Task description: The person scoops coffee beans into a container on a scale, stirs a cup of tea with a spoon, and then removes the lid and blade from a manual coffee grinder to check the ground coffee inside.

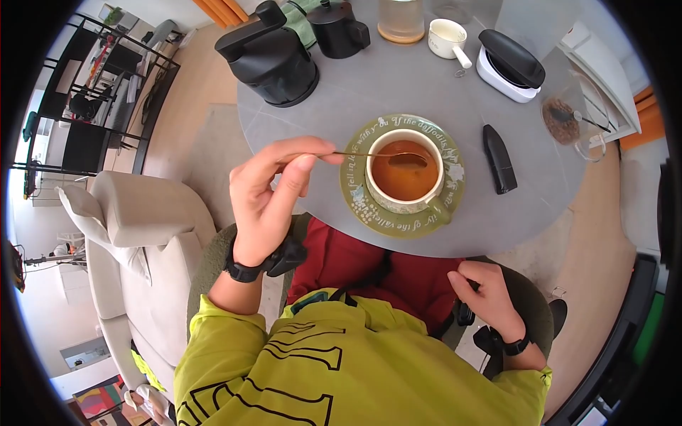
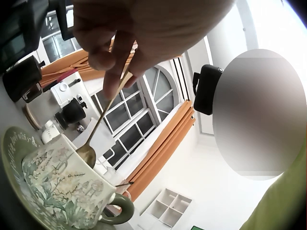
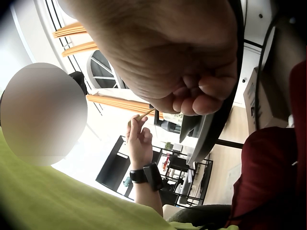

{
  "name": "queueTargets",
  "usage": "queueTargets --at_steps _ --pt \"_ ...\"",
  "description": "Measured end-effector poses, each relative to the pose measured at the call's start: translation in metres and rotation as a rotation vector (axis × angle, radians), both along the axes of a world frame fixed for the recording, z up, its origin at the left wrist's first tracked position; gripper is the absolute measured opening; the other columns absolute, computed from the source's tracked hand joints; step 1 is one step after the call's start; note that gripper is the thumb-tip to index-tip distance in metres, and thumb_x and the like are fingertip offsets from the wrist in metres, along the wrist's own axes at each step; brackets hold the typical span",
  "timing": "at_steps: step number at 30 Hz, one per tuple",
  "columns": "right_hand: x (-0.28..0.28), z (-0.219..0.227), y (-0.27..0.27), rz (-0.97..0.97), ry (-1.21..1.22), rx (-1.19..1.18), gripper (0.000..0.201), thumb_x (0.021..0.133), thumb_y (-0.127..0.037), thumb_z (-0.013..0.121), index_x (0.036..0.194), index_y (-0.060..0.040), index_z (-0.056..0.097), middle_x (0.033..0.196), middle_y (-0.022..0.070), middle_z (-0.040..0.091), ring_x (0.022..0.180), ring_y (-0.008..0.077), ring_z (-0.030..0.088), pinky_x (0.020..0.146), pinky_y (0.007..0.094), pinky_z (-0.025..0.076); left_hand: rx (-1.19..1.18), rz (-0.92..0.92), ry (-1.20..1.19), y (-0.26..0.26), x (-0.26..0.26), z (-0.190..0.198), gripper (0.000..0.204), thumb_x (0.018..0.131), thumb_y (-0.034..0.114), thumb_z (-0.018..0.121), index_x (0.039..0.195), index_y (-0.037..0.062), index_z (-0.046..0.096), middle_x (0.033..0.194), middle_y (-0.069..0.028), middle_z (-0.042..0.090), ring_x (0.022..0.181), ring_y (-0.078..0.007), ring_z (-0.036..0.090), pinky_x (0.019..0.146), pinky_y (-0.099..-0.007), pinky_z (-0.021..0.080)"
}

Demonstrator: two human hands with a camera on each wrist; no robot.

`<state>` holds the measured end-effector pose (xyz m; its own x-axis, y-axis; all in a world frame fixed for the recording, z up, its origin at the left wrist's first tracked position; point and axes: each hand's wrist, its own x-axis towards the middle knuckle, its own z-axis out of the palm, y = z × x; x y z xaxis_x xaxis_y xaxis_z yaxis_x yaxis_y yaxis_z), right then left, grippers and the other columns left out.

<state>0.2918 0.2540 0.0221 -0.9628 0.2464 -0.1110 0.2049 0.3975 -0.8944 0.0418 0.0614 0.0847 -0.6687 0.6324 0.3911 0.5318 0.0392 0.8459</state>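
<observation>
In the head view my left hand point(image 1: 266, 192) pinches the handle of a gold-coloured spoon point(image 1: 362, 154) between thumb and fingers. The spoon's bowl is over the brown tea point(image 1: 408, 184) inside a floral cup point(image 2: 67, 187). A green cup handle point(image 2: 125, 210) points toward the front right. Beneath the cup lies a green saucer point(image 1: 355, 202) with white lettering. Below the table edge, near the lap, my right hand point(image 1: 490, 297) hangs with loosely curled fingers point(image 3: 206, 104) and nothing held in them.
Right of the saucer lies a black handheld device point(image 1: 499, 160). A black kettle point(image 1: 273, 67), a black pot point(image 1: 339, 30), a small white cup point(image 1: 447, 39) and a black-and-white scale-like device point(image 1: 508, 67) line the back. A clear container with brown contents point(image 1: 561, 124) stands at the right edge.
</observation>
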Motion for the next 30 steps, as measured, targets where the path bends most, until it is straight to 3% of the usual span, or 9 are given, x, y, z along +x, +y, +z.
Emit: queueTargets --at_steps 5,8,14,18,22,25,27,28,30 --pt "-0.004 0.004 -0.003 0.008 0.001 0.043 0.029 0.084 -0.005 0.064 0.066 0.0005 0.042 0.056 0.0108 0.035 0.048 0.0224 0.033 0.044 0.0325 0.029 -0.158 -0.113 -0.082 -0.012 -0.013 -0.009 0.021 0.096 0.010 0.049 0.106 -0.0034 0.063 0.089 -0.0143 0.070 0.058 -0.0069 0.047 0.055 -0.0193 0.041" --pt "-0.003 0.004 -0.005 -0.005 -0.005 0.034 0.029 0.084 -0.004 0.064 0.066 0.0005 0.042 0.056 0.0103 0.034 0.048 0.0208 0.033 0.044 0.0320 0.029 -0.069 -0.134 -0.175 -0.021 -0.018 -0.017 0.020 0.094 0.008 0.053 0.106 -0.0004 0.066 0.091 -0.0079 0.072 0.058 -0.0041 0.047 0.053 -0.0188 0.042" --pt "-0.005 0.023 -0.002 -0.099 -0.047 -0.131 0.030 0.087 -0.004 0.060 0.061 -0.0011 0.045 0.051 0.0034 0.045 0.046 0.0121 0.040 0.046 0.0280 0.031 -0.029 -0.150 -0.353 -0.025 -0.021 -0.030 0.022 0.097 0.009 0.050 0.111 -0.0011 0.064 0.095 -0.0091 0.071 0.059 -0.0041 0.046 0.056 -0.0182 0.041" --pt "-0.008 0.031 -0.003 -0.173 -0.026 -0.186 0.031 0.089 -0.003 0.057 0.060 -0.0014 0.045 0.050 0.0020 0.046 0.046 0.0107 0.043 0.047 0.0267 0.032 0.029 -0.071 -0.314 -0.022 -0.020 -0.026 0.024 0.097 0.012 0.048 0.109 -0.0035 0.062 0.093 -0.0146 0.069 0.058 -0.0066 0.045 0.055 -0.0194 0.038" --pt "-0.013 0.034 -0.007 -0.179 -0.013 -0.191 0.032 0.092 -0.004 0.054 0.061 -0.0016 0.046 0.052 0.0013 0.047 0.047 0.0088 0.043 0.047 0.0254 0.032 -0.048 -0.142 -0.304 -0.026 -0.022 -0.032 0.024 0.098 0.013 0.048 0.109 -0.0032 0.062 0.093 -0.0146 0.069 0.058 -0.0065 0.046 0.055 -0.0191 0.038" --pt "-0.022 0.038 -0.010 -0.244 0.013 -0.345 0.026 0.096 -0.007 0.050 0.071 -0.0020 0.049 0.057 0.0002 0.050 0.049 0.0056 0.044 0.046 0.0218 0.031 -0.029 -0.131 -0.312 -0.029 -0.022 -0.032 0.025 0.098 0.014 0.048 0.110 -0.0028 0.062 0.092 -0.0148 0.069 0.057 -0.0065 0.045 0.055 -0.0190 0.038" --pt "-0.031 0.039 -0.012 -0.399 0.033 -0.472 0.018 0.099 -0.010 0.047 0.083 -0.0016 0.050 0.064 0.0002 0.053 0.050 0.0033 0.046 0.045 0.0182 0.031 0.026 -0.094 -0.405 -0.031 -0.023 -0.031 0.023 0.098 0.011 0.049 0.111 -0.0014 0.064 0.092 -0.0111 0.071 0.055 -0.0042 0.045 0.055 -0.0179 0.039" --pt "-0.034 0.035 -0.009 -0.366 0.051 -0.475 0.010 0.099 -0.011 0.048 0.099 -0.0017 0.049 0.070 0.0021 0.054 0.049 0.0032 0.046 0.043 0.0172 0.031 0.026 -0.100 -0.404 -0.031 -0.023 -0.032 0.023 0.098 0.011 0.049 0.111 -0.0014 0.064 0.092 -0.0111 0.071 0.055 -0.0042 0.045 0.055 -0.0179 0.039" --pt "-0.044 0.041 -0.014 -0.377 0.018 -0.485 0.013 0.098 -0.012 0.049 0.106 -0.0018 0.047 0.072 0.0030 0.055 0.048 0.0039 0.046 0.042 0.0174 0.031 0.031 -0.083 -0.554 -0.033 -0.022 -0.033 0.025 0.098 0.014 0.049 0.111 -0.0012 0.064 0.091 -0.0122 0.070 0.053 -0.0037 0.043 0.052 -0.0176 0.035"
